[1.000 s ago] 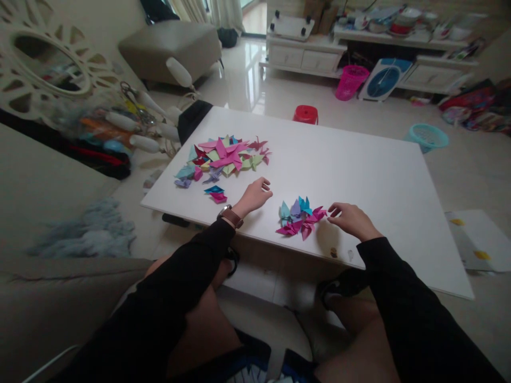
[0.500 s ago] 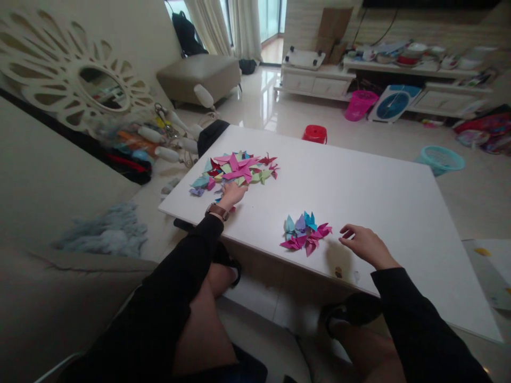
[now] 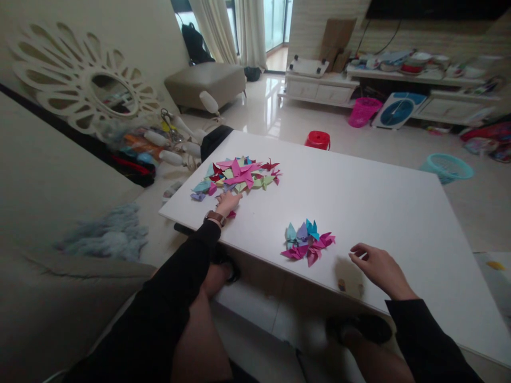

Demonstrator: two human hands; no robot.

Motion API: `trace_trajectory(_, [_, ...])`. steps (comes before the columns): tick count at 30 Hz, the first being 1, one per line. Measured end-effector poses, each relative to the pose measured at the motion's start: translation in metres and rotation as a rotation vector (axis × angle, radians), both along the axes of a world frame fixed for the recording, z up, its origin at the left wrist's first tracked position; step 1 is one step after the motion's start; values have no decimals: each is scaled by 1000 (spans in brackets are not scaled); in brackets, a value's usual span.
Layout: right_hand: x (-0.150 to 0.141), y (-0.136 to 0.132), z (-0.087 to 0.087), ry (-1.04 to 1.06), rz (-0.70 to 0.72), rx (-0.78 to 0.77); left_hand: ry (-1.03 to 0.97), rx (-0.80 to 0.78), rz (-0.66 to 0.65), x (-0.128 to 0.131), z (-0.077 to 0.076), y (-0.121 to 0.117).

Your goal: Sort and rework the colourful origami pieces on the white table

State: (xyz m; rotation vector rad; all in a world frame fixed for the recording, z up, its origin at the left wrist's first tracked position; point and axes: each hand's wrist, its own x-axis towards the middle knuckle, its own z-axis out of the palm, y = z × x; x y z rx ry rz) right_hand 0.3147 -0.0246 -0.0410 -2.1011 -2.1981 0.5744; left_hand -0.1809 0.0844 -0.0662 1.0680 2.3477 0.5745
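On the white table (image 3: 383, 213), a heap of colourful folded paper cranes (image 3: 243, 173) lies at the far left, with a large pink one on top. My left hand (image 3: 229, 203), wearing a brown watch, reaches down at the heap's near edge. Its thumb and fingers are apart; a dark pink folded paper (image 3: 232, 215) shows beside it, and what lies under the palm is hidden. A smaller group of paper cranes (image 3: 307, 242) in pink, blue, purple and pale green sits near the front edge. To its right my right hand (image 3: 379, 267) hovers, loosely bent and holding nothing visible.
Beyond the table stand a red stool (image 3: 318, 140), a pink basket (image 3: 364, 111) and a turquoise basket (image 3: 447, 167). A lamp with white shades (image 3: 171, 157) is close to the table's left end. A grey sofa (image 3: 80, 303) is at my left.
My left hand has shifted slightly left along the heap's near edge. The right hand has drawn a little away from the smaller group, rightward and towards me. The view has tilted slightly.
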Motion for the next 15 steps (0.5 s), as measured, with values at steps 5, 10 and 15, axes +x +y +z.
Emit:
trace_trajectory(5, [-2,-2,0,6,-51,16,0,8,25,18,9,-5])
trace_trajectory(10, [-20,1,15,245,-101,231,-273,461,-168,80,27,-41])
trace_trajectory(15, [-51,-10,28,558,-150,322,-798,584,-406,151,31,-74])
